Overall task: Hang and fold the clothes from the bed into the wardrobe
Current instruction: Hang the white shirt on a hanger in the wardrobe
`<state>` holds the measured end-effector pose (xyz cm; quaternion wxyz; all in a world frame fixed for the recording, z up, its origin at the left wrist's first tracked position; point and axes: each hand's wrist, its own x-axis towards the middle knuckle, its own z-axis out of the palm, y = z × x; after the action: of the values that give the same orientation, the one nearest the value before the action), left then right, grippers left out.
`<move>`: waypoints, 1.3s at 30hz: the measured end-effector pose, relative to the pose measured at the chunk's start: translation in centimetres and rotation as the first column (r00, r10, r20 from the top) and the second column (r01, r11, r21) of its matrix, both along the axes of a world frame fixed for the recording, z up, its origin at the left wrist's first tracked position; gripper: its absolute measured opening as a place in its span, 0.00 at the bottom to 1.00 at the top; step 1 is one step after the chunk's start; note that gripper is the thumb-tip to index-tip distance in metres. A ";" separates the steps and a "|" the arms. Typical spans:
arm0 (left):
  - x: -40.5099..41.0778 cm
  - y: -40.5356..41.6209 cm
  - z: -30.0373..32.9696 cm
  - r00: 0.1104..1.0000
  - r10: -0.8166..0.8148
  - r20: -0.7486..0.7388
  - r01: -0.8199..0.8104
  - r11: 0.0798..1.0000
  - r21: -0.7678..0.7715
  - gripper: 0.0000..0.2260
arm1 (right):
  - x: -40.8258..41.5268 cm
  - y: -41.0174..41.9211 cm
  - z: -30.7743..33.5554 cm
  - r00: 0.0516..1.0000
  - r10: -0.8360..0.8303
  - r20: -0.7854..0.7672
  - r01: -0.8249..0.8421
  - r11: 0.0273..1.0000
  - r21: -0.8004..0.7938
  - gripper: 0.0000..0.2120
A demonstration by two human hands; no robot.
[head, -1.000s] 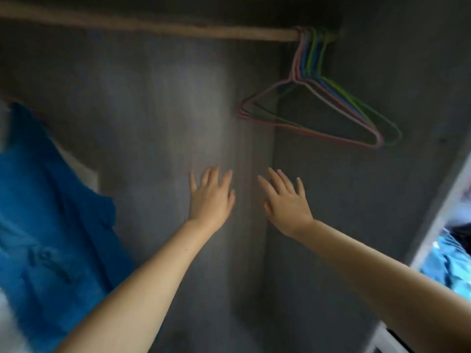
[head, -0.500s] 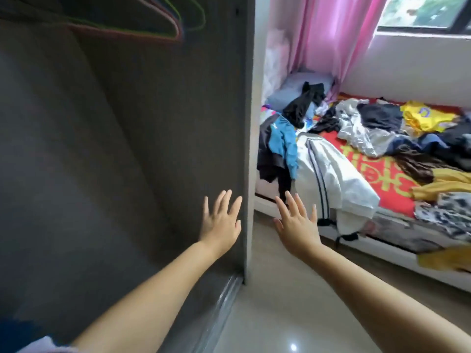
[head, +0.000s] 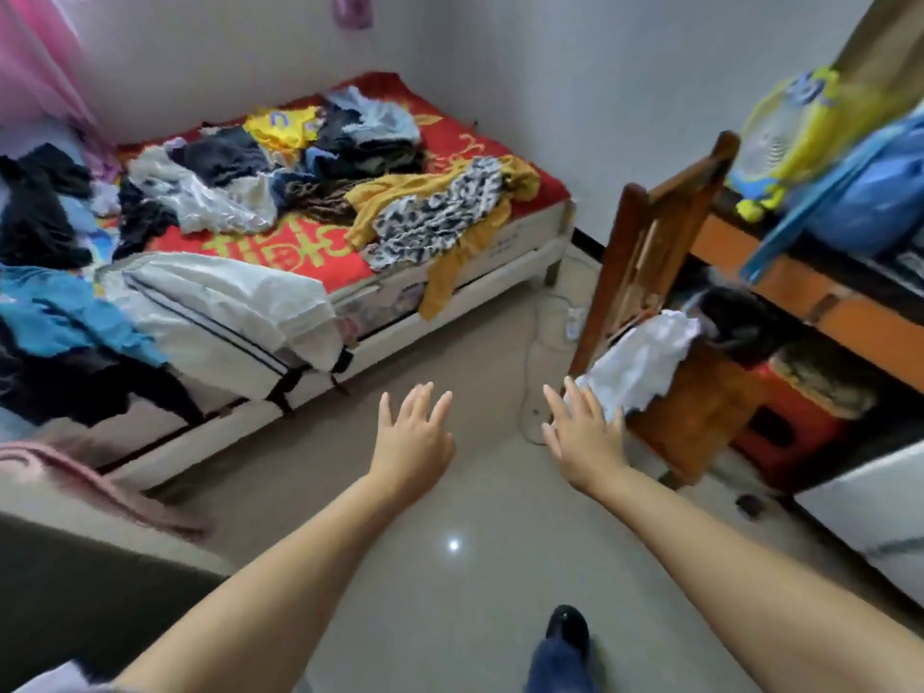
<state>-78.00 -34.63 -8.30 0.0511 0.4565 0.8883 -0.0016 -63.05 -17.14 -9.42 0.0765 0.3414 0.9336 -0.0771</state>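
Neither grip holds anything: left hand (head: 412, 435) and right hand (head: 582, 435) spread-fingered above the floor (head: 465, 497). Clothes (head: 320, 177) lie heaped along the bed (head: 450, 292), which runs from near left to far right.

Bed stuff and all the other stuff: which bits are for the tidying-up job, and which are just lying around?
For the job:
- clothes pile on the bed
- white garment
- blue garment
- left hand and right hand, both empty

Just lying around:
- wooden chair
- white cloth on it
- yellow fan
- pink curtain
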 end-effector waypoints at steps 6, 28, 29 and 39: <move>6.3 14.9 -1.4 0.967 -0.245 0.068 0.246 0.969 -0.017 0.26 | 10.7 11.0 -0.7 0.964 -0.265 0.020 0.266 0.962 -0.060 0.25; 10.3 47.1 -8.6 0.897 -0.316 0.309 0.362 0.926 -0.105 0.25 | 17.8 40.0 -7.6 0.896 -0.369 0.247 0.422 0.880 -0.217 0.25; 9.7 48.8 -9.0 0.893 -0.306 0.329 0.362 0.924 -0.122 0.25 | 17.2 41.6 -7.9 0.893 -0.373 0.252 0.432 0.869 -0.241 0.25; 4.9 62.8 -18.5 0.874 -0.146 0.464 0.263 0.944 -0.199 0.25 | 7.1 52.3 -18.0 0.868 -0.479 0.131 0.452 0.651 -0.610 0.27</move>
<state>-73.12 28.18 -26.79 0.3096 0.5264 0.7916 -0.0176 -55.91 35.20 -27.37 0.1427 0.5225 0.7368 -0.4046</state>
